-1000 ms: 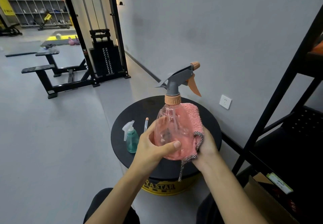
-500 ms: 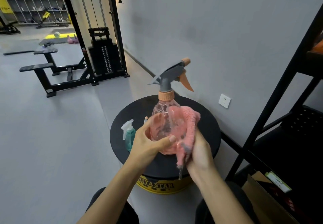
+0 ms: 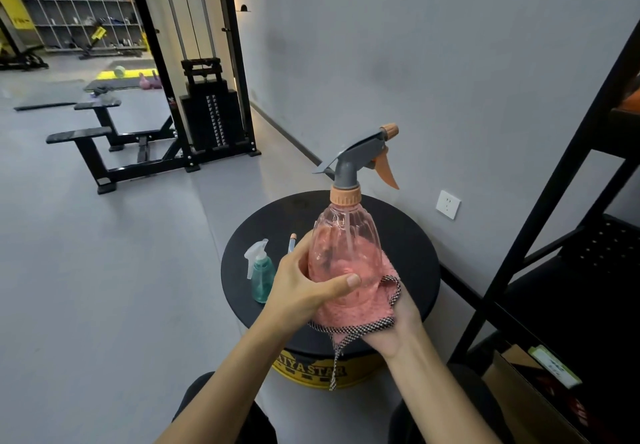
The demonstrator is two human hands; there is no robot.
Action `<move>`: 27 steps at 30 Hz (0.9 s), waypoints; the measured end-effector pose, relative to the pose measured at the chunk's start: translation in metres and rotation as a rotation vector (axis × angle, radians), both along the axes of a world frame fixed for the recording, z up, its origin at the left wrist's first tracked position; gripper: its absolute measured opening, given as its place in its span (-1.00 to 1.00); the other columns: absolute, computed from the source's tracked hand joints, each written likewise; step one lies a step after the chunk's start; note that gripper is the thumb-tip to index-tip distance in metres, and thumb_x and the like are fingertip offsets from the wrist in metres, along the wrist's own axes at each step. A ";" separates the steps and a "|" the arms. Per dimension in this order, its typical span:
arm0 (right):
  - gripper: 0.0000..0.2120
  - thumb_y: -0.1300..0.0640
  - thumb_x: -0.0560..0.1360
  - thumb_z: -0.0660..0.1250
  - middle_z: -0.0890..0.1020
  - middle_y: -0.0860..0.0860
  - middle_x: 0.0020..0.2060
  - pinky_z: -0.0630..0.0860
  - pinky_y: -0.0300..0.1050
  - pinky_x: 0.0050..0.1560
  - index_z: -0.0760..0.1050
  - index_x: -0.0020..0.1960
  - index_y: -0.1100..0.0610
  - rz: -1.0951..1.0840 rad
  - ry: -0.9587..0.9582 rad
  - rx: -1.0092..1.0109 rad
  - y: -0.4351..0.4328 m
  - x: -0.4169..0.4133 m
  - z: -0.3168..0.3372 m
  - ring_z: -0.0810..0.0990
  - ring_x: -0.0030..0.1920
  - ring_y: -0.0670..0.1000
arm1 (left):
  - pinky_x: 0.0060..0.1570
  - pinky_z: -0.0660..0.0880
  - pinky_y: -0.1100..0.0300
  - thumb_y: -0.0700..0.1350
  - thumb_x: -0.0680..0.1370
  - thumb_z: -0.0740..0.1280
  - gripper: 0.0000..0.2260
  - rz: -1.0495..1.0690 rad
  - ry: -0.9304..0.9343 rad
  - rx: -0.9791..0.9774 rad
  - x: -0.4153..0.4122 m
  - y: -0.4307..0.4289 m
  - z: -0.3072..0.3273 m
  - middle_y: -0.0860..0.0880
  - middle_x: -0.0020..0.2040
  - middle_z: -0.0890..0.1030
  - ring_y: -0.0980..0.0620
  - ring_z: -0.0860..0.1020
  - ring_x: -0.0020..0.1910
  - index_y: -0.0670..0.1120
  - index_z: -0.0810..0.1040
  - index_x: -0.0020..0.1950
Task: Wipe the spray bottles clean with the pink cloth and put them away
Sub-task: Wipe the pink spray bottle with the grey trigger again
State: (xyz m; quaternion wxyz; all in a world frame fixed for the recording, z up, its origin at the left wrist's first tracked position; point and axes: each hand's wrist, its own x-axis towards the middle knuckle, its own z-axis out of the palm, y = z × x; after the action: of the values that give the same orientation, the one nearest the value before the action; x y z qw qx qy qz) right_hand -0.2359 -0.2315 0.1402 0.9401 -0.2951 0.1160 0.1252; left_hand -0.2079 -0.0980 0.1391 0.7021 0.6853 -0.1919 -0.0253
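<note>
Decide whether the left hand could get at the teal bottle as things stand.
Probably not yet: the left hand grips the pink bottle, though the teal bottle stands right beside it, nothing between.

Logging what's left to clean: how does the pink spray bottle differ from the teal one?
The pink spray bottle is larger than the teal spray bottle. Its head is grey with an orange trigger; the teal one's is white. The left hand grips the pink one against the pink cloth in the right hand; the teal one stands on the black table. Both are upright and translucent.
</note>
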 end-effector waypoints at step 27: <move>-0.40 -0.41 0.52 -0.04 0.35 -0.19 0.44 0.35 -0.38 0.34 0.16 0.50 -0.22 -0.417 -0.493 -1.001 0.015 -0.005 -0.005 0.36 0.39 -0.27 | 0.06 0.57 0.18 0.13 0.25 0.52 -0.33 0.031 0.052 -0.056 -0.002 -0.004 -0.010 -0.09 0.09 0.70 -0.06 0.67 0.08 -0.12 0.52 0.29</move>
State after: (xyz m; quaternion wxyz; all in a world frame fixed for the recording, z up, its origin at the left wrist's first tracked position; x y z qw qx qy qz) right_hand -0.2406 -0.2170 0.1352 0.6905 -0.6939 -0.0051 -0.2044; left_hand -0.2100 -0.1020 0.1292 0.7259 0.6675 -0.1637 -0.0270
